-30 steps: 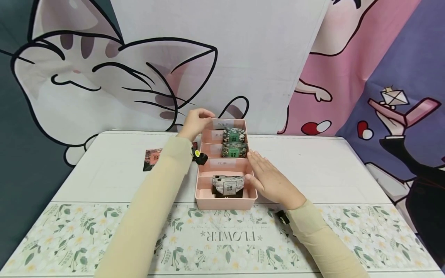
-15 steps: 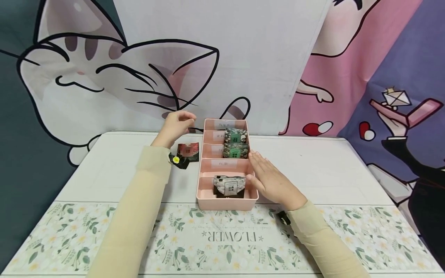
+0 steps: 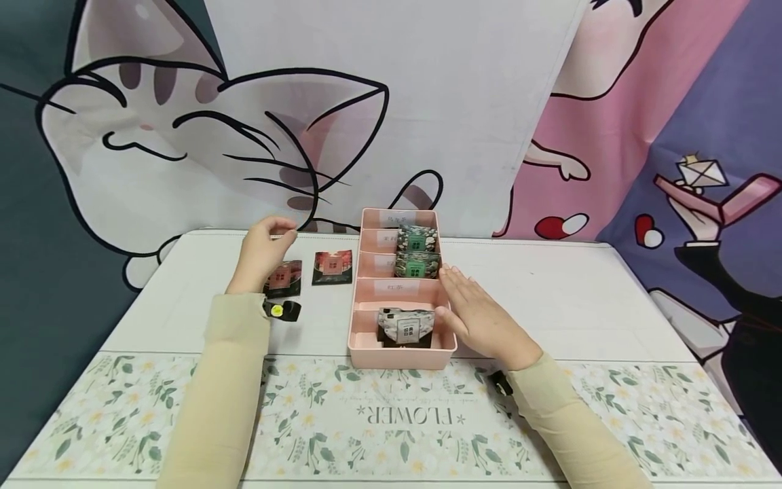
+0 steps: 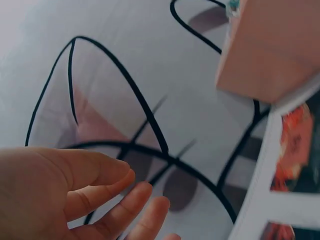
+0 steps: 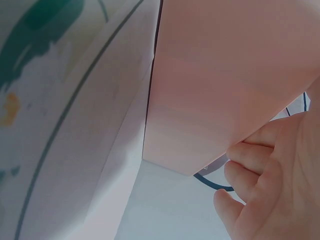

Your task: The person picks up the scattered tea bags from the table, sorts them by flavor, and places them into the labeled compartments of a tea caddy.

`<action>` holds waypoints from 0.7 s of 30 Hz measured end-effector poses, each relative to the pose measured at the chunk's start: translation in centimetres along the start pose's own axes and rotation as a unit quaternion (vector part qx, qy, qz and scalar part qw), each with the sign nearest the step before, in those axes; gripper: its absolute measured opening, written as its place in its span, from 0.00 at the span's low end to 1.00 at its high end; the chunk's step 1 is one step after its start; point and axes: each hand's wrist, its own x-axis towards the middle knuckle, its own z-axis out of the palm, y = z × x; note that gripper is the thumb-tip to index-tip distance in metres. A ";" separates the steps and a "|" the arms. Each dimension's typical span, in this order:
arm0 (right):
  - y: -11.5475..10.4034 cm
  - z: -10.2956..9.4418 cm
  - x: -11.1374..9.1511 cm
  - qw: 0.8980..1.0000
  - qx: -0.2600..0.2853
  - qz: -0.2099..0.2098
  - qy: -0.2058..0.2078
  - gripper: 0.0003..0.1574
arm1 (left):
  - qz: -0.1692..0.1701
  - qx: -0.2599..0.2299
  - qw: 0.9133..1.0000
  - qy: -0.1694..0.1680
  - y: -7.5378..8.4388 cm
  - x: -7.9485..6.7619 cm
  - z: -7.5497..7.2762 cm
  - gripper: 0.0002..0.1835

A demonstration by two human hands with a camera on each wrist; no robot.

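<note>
My left hand (image 3: 259, 252) hovers over the left part of the table, fingers loosely bent and holding nothing. Partly behind it lies a red and black tea packet (image 3: 290, 280); a second red and black packet (image 3: 332, 266) lies between it and the pink divided box (image 3: 397, 358). In the left wrist view the fingertips (image 4: 142, 192) are apart from both packets. Against the box's right side rests my right hand (image 3: 485, 319), its fingers extended; the right wrist view shows the fingers along the pink wall (image 5: 225, 80).
Two green packets stand in the box, the nearer green packet (image 3: 418, 265) in front of the other. A silver and black packet (image 3: 406, 329) leans in the front compartment. A floral mat strip (image 3: 342, 441) runs along the table's near side. A printed cloth backdrop (image 3: 464, 102) hangs behind.
My left hand has moved left and nearer from the box's back left corner, uncovering the red packet beside the box. My right hand stays against the box.
</note>
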 end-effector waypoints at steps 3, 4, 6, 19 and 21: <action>0.1 0.0 0.0 1.000 -0.002 -0.003 0.003 0.45 | -0.017 0.009 1.000 0.009 -1.3 -0.5 -0.4 0.20; 0.1 0.0 0.0 1.000 -0.002 -0.004 0.003 0.45 | -0.025 0.010 1.000 0.011 -1.7 -0.7 -0.6 0.20; 0.1 0.1 0.0 1.000 -0.001 -0.005 0.004 0.45 | -0.038 0.018 0.999 0.019 -2.5 -0.9 -1.0 0.20; 0.2 0.1 -0.1 1.000 0.001 -0.001 0.001 0.45 | -0.132 0.067 0.989 0.008 -5.8 -1.6 -2.2 0.24; 0.2 0.0 -0.1 1.000 0.001 -0.002 0.001 0.45 | -0.144 0.065 0.987 0.003 -6.3 -1.6 -2.1 0.24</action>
